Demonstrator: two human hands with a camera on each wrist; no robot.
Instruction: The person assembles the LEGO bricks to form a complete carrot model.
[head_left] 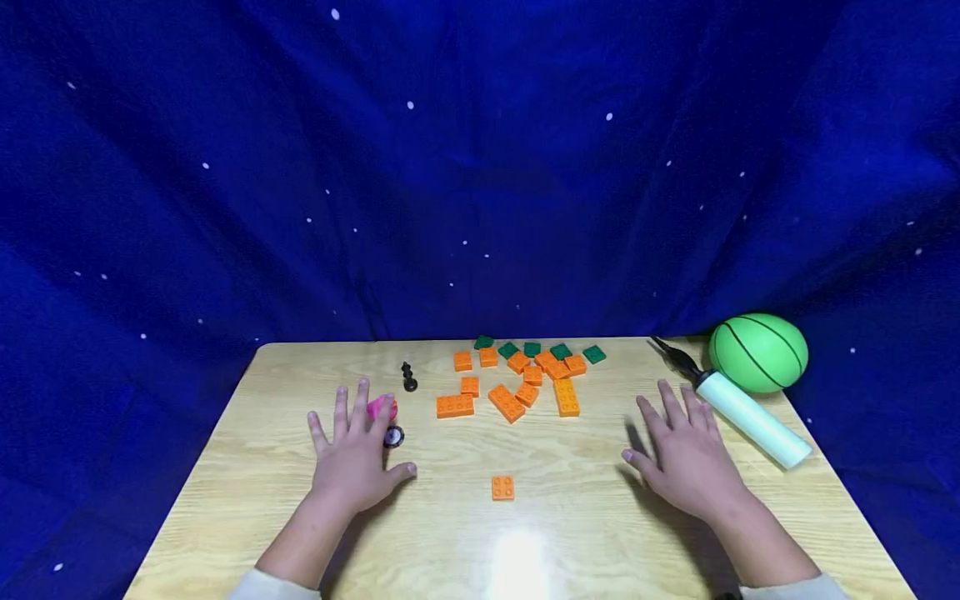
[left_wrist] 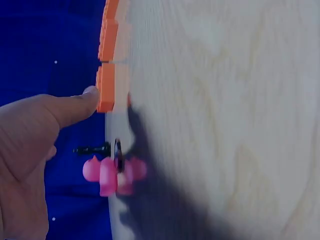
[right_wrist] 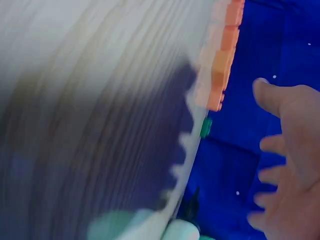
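My left hand [head_left: 351,468] is over the left part of the table, fingers spread, holding nothing. Close by its fingertips are a small pink toy [head_left: 377,407] and a small round piece [head_left: 393,437] with a dark rim and pale face. A black chess piece [head_left: 408,379] stands just beyond. On the right, my right hand [head_left: 692,468] hovers with fingers extended and nothing in its grasp, its shadow falling on the wood. Between the hands lies a single orange toy brick [head_left: 502,488], studs up. In the left wrist view, the pink toy [left_wrist: 107,176] shows rounded lobes.
Several orange bricks [head_left: 507,403] lie scattered across the table's [head_left: 450,533] far middle, with several green bricks [head_left: 560,352] behind them. At the right edge, a pale hand pump [head_left: 753,419] with a black nozzle lies beside a green ball [head_left: 759,353]. A blue curtain [head_left: 480,167] hangs behind.
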